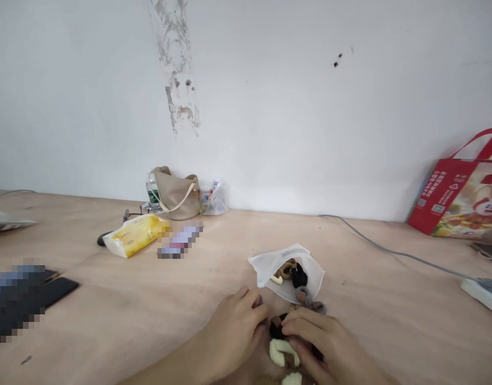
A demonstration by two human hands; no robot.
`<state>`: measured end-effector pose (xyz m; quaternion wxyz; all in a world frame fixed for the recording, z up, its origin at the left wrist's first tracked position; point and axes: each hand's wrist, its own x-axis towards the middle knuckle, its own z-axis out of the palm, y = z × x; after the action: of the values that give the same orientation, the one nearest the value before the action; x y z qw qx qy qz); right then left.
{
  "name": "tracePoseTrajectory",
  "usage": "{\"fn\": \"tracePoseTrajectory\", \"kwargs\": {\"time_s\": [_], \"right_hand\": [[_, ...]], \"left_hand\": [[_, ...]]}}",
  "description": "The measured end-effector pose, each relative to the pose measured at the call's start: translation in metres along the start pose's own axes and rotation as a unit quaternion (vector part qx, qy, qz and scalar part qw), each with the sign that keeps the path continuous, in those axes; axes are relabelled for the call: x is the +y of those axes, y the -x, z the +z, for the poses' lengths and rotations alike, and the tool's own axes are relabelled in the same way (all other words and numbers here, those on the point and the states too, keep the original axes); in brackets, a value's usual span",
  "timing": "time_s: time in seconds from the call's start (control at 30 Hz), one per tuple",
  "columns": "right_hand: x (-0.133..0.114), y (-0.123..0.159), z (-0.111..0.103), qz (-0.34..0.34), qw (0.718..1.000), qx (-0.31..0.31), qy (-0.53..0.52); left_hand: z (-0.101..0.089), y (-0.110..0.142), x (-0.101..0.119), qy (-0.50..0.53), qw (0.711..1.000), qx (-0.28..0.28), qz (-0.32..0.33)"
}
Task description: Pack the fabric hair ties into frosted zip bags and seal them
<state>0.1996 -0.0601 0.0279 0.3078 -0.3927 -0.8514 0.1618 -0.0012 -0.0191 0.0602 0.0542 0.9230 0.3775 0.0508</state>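
Note:
A frosted plastic pouch (265,270) lies with its mouth open towards me, and black, olive and cream hair ties (299,275) show inside it. Grey fuzzy hair ties (318,307) spill at its lip. My left hand (241,321) is curled left of the pile, its fingers closed around a small grey hair tie (260,301), mostly hidden. My right hand (323,339) pinches at a black hair tie (276,327) with a brown patch. Just below it rests a cream fuzzy hair tie (278,353), and another cream one (292,379) is cut off by the bottom edge.
On the left are a yellow tissue pack (139,234), a blurred phone-like item (180,240) and dark flat items (17,302). A beige handbag (177,195) stands by the wall. At right, a cable (374,245) runs to a white power strip (482,294), near a red bag (430,198).

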Motion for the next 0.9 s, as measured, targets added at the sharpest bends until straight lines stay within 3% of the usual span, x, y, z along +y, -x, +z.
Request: {"fn": "tracePoseTrajectory", "kwargs": {"time_s": [0.33, 0.57, 0.77, 0.9], "right_hand": [[-0.004, -0.001, -0.003, 0.008, 1.0, -0.015, -0.005], [-0.006, -0.001, -0.007, 0.003, 0.998, -0.032, -0.047], [-0.007, -0.001, -0.011, -0.023, 0.996, 0.061, -0.066], [-0.002, 0.0, -0.014, -0.025, 0.983, 0.18, -0.038]], "left_hand": [[0.003, 0.005, -0.003, 0.075, 0.997, 0.003, 0.028], [0.004, 0.007, 0.008, 0.248, 0.957, 0.038, 0.143], [0.007, 0.004, 0.009, 0.281, 0.938, 0.137, 0.149], [0.004, 0.001, 0.009, 0.288, 0.921, 0.209, 0.157]]}}
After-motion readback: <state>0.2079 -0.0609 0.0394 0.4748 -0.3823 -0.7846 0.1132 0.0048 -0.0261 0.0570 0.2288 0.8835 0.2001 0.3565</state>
